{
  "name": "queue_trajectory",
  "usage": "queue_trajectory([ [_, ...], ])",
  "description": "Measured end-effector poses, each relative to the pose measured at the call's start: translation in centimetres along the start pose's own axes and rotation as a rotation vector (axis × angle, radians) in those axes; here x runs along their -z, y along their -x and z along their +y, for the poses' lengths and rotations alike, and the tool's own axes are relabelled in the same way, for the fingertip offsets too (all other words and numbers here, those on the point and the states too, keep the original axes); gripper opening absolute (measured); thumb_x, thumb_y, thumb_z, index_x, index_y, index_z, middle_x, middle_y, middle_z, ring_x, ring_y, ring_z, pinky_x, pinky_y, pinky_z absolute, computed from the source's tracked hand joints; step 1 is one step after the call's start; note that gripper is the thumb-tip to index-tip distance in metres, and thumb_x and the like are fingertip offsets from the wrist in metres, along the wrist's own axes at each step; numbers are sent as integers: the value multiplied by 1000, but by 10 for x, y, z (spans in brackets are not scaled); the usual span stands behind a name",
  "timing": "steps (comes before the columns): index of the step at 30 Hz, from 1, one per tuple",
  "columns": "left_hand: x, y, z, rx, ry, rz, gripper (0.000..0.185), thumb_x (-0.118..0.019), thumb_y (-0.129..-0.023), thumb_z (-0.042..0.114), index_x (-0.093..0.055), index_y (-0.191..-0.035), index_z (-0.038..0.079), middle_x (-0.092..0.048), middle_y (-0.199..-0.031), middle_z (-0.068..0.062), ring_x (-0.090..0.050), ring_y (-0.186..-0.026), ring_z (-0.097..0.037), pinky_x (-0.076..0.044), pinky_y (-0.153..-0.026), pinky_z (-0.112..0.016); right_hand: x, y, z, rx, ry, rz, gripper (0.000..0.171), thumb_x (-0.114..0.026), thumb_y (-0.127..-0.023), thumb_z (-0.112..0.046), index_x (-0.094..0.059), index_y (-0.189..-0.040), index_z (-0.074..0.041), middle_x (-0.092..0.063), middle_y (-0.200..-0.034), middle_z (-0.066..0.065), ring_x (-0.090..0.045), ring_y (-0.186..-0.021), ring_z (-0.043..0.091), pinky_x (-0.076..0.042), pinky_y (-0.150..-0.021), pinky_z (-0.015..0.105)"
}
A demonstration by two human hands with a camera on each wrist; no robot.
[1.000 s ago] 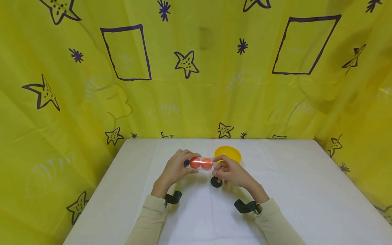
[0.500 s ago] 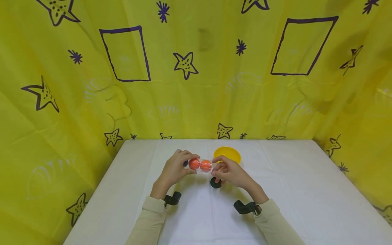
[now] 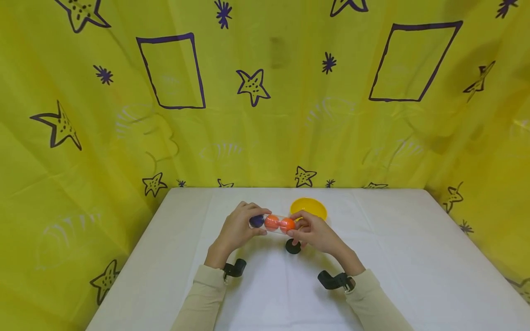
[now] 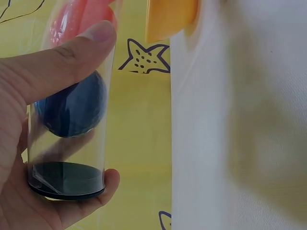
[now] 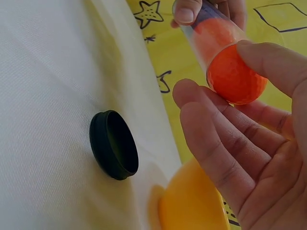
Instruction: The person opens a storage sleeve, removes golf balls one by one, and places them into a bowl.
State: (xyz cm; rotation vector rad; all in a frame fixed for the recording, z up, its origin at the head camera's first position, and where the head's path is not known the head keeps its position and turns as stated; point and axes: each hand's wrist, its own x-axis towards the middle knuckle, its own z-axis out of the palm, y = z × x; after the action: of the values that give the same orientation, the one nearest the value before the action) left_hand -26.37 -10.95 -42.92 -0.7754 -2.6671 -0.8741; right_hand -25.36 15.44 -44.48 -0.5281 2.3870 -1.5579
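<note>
Shifted right within clear tube [image 3: 279, 224]: two orange balls [image 3: 271, 223], dark blue ball [image 4: 74, 109]. Gripping tube's left end with left hand [image 3: 235, 226], pinching right end with right hand [image 3: 315, 232]; above worktop [image 3: 385, 248], left of yellow bowl [image 3: 308, 205].

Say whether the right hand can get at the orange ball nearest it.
Likely yes: that orange ball bulges from the open end of the clear tube, close by the right hand; the black cap lies apart on the table.
</note>
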Motion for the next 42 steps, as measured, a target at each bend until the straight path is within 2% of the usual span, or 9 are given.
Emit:
queue_trajectory([
  [4,0,-1,0,3,2,-1,48,-92,-74,19,-76,-119,24,-72,-114,-1,-54,-104,-19,-53,-88,-38,2,1,0,-3,4,1,50,-74,-95,-28,-53,-133,-3,-70,-103,14,-71,-79,24,-62,-70,43],
  [10,0,-1,0,15,6,7,48,-92,-74,19,-76,-119,24,-72,-113,0,-54,-103,-18,-53,-86,-37,5,2,-1,7,4,-8,51,-74,-96,-26,-53,-135,-1,-70,-105,18,-71,-81,30,-62,-72,46],
  [16,-1,0,0,44,28,2,49,-92,-74,18,-75,-120,24,-72,-111,1,-54,-103,-18,-52,-87,-37,5,2,0,4,7,-5,48,-74,-95,-25,-55,-134,-4,-70,-106,21,-70,-81,36,-62,-73,46],
  [23,-1,1,1,70,37,-7,48,-91,-76,19,-75,-121,23,-72,-113,1,-54,-105,-18,-52,-89,-38,4,2,1,15,14,15,45,-75,-94,-23,-57,-131,-5,-71,-100,12,-68,-81,42,-62,-71,46],
  [35,0,1,2,85,44,-5,48,-91,-76,18,-75,-121,24,-71,-113,1,-55,-107,-19,-54,-90,-38,8,3,1,34,45,50,48,-76,-92,-20,-57,-132,-2,-71,-102,15,-70,-84,37,-62,-73,49],
  [42,1,1,3,97,53,-13,48,-91,-77,18,-75,-121,24,-71,-114,1,-54,-107,-19,-53,-90,-39,13,3,3,41,72,103,46,-76,-93,-18,-57,-132,-2,-71,-103,16,-71,-81,31,-62,-70,46],
])
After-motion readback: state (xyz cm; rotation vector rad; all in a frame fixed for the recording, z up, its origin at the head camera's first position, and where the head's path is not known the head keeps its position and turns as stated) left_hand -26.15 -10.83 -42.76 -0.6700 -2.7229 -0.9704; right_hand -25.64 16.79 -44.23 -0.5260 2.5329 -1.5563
